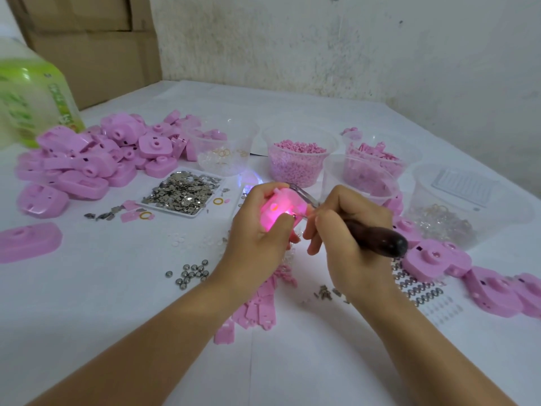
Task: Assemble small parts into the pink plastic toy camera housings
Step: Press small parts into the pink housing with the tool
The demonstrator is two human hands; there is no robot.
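Your one head-worn camera looks forward and down across the table (87,332), sitting close above your left hand (257,232) and right hand (351,244), with the wall (351,39) filling the top of the view.

Left hand (260,232): grips housing (275,208), lit pink from within.
Right hand (348,230): grips dark-handled tool (377,237), tip at the housing.
Bench (117,303): pile (87,159) of pink shells far left; tray (183,190) of metal bits; tub (298,159) of pink parts; cells (191,272) near left wrist.
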